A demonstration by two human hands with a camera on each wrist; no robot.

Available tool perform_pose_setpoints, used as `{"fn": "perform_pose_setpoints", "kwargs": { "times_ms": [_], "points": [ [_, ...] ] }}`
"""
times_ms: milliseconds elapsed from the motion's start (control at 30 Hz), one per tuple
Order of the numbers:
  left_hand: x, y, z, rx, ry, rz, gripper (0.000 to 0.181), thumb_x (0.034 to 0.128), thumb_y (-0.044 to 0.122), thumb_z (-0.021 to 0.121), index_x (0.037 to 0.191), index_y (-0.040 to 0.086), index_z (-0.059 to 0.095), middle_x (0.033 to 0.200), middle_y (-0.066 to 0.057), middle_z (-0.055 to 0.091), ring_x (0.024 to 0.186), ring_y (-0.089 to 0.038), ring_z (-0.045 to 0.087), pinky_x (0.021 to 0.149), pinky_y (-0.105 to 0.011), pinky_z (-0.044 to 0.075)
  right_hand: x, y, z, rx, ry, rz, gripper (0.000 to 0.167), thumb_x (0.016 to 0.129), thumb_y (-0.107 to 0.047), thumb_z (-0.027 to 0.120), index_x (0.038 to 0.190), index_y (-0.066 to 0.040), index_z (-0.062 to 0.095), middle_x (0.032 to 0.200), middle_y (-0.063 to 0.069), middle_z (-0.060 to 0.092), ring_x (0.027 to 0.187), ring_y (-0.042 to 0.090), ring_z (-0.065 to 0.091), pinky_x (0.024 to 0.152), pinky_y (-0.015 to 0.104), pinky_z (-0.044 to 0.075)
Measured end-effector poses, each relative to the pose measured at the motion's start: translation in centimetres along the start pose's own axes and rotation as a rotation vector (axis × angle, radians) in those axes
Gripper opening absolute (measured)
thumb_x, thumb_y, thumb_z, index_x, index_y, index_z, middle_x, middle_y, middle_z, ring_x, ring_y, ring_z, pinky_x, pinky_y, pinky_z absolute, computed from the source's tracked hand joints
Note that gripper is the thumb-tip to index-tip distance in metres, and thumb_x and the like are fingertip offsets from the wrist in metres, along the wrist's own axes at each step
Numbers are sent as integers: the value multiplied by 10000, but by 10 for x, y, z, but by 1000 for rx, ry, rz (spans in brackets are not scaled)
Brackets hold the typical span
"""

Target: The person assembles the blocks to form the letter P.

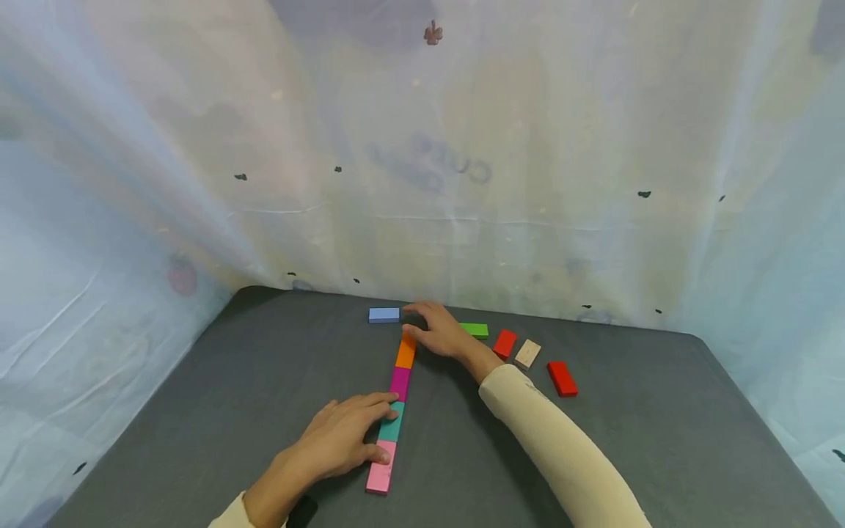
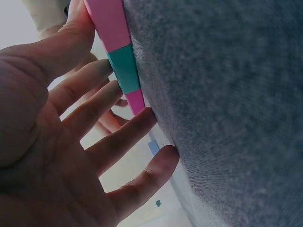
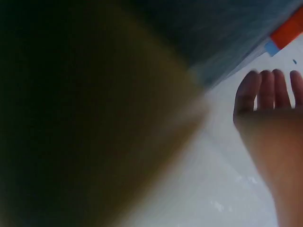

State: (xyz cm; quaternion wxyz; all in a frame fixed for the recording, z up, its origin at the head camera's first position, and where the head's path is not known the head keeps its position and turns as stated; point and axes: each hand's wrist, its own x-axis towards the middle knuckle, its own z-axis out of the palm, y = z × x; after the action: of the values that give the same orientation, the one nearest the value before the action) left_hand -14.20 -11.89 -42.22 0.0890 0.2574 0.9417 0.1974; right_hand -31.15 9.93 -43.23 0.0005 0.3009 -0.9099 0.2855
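Observation:
A row of flat blocks lies end to end on the dark table: a pink block (image 1: 379,478), a teal block (image 1: 391,427), a magenta block (image 1: 399,383) and an orange block (image 1: 405,353). My left hand (image 1: 346,433) rests along the row's left side, thumb at the pink block and fingertips by the teal one, fingers nearly straight. At the row's far end my right hand (image 1: 441,331) reaches over, its thumb touching the orange block and its fingers extended toward a light blue block (image 1: 384,315). The right wrist view is largely blocked by a dark blur.
Right of the right hand lie a green block (image 1: 475,331), a red block (image 1: 505,343), a plain wood block (image 1: 527,354) and another red block (image 1: 562,379). A pale curtain (image 1: 528,147) hangs behind the dark table (image 1: 264,367) and along its sides.

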Motion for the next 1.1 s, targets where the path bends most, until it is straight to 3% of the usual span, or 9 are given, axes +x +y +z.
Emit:
{"fn": "perform_pose_setpoints", "kwargs": {
  "times_ms": [133,267,500,933,1100],
  "points": [
    [-1,0,-1,6,4,8,521,770,423,825,1229,230,672,1491,60,519,1350,-268,515,1009,-753,358,15,-4,6,-12,4,36,431,1018,-301,554,1407,-117,551,1467,94,532,1382,307,452,1176,488,340],
    [-3,1,0,7,3,15,513,770,421,823,1221,230,669,1490,60,517,1353,-266,512,1008,-749,364,26,-8,14,-93,3,47,372,1015,-285,558,1363,-166,606,1427,76,569,1353,289,479,1169,459,356],
    [-7,1,-1,11,0,10,513,775,421,819,1227,232,666,1493,60,514,1359,-266,505,1011,-749,360,33,-18,20,-187,16,103,309,1003,-235,598,1302,-186,656,1370,51,615,1310,262,532,1148,422,393],
    [-9,0,-3,-5,1,19,517,781,410,818,1237,224,664,1502,66,504,1368,-262,496,1015,-743,358,33,-21,21,-129,36,114,275,999,-103,566,1192,-216,727,1327,21,660,1270,227,586,1112,403,444],
    [-9,0,-4,-6,5,23,509,785,405,816,1235,220,667,1500,66,506,1361,-257,501,1016,-732,366,35,-21,24,-163,12,80,263,995,-331,593,1213,-235,706,1323,-9,662,1266,213,583,1130,425,405]
  ]
}}
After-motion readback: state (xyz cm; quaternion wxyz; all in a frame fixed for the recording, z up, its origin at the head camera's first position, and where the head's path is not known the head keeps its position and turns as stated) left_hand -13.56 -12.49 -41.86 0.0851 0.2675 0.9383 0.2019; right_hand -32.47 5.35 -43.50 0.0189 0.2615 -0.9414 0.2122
